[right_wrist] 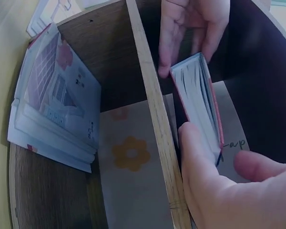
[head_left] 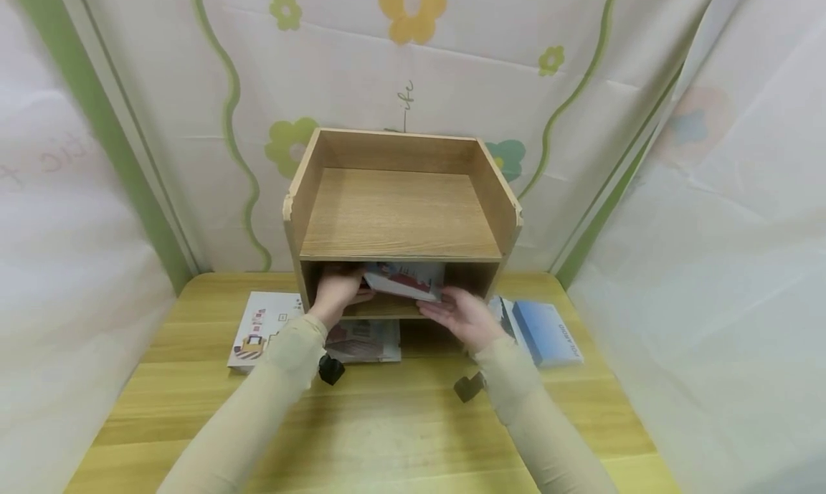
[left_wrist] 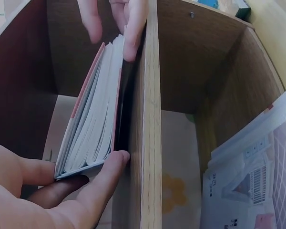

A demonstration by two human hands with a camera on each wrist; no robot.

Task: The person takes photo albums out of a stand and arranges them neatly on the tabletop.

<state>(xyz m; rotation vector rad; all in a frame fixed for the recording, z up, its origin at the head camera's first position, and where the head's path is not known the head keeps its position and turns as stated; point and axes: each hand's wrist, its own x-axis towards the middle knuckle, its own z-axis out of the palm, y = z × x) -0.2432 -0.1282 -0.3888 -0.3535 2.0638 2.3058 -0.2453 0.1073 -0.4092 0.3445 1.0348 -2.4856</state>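
Observation:
A thick hardcover book [head_left: 405, 279] with a light blue and red cover lies in the middle compartment of a wooden desk shelf [head_left: 400, 214]. My left hand [head_left: 338, 293] pinches its left end between thumb and fingers, as the left wrist view shows with the hand [left_wrist: 47, 191] at the book's [left_wrist: 93, 109] near end. My right hand [head_left: 461, 315] touches the underside of the right end with straight fingers. In the right wrist view the thumb of that hand [right_wrist: 229, 191] stands apart from the book [right_wrist: 198, 100].
Below, in the lower compartment, leans a plastic-wrapped package [head_left: 364, 340] with a laptop-like picture. A white illustrated book [head_left: 264, 329] lies left of the shelf on the wooden table [head_left: 387, 422]. To the right lies a blue box [head_left: 548, 333] against another item. Patterned curtains hang around.

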